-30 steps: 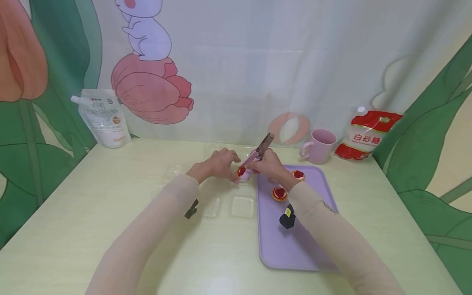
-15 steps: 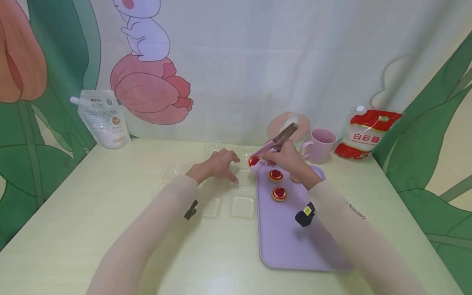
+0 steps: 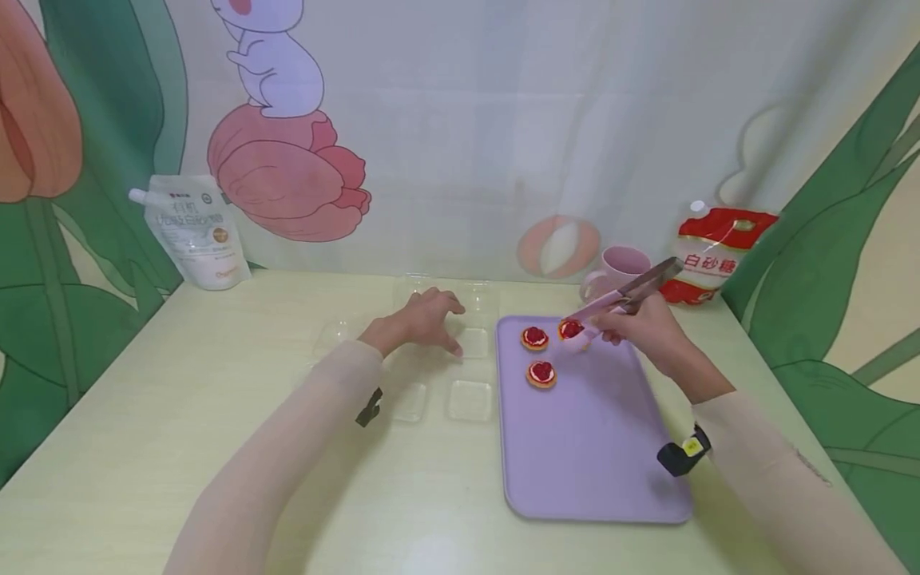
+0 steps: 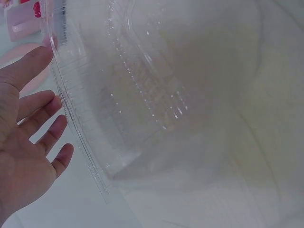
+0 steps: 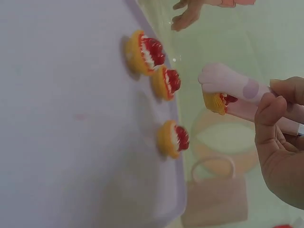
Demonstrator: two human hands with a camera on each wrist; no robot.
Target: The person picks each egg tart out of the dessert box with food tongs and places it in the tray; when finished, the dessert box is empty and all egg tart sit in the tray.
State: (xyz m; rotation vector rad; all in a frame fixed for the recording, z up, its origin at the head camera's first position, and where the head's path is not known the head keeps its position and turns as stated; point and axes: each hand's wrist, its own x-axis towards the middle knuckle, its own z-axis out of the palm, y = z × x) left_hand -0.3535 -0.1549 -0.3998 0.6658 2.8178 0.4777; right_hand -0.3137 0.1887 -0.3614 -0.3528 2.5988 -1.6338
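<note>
My right hand (image 3: 643, 327) grips pink-and-metal food tongs (image 3: 650, 281) above the back of the lilac tray (image 3: 589, 447). Between their paw-shaped tips sits a small tart (image 5: 214, 102) with a red fruit topping. Three more tarts (image 5: 140, 53) rest on the tray in the right wrist view; in the head view the tongs overlap one near the back edge. My left hand (image 3: 430, 319) is at the clear plastic container (image 3: 470, 399), thumb and fingers spread. Seen from the left wrist, its fingers (image 4: 45, 114) lie loosely curved along the edge of the container's clear plastic.
Behind the tray stands a pink mug (image 3: 607, 279), with a red-and-white sugar bag (image 3: 697, 263) to its right. A white spouted pouch (image 3: 197, 235) leans at the table's back left corner. A patterned curtain (image 3: 431, 144) hangs behind the table.
My right hand has swung from the container rightward over the tray, carrying the tongs and the tart. The left hand has stayed at the container, its fingers a little wider apart.
</note>
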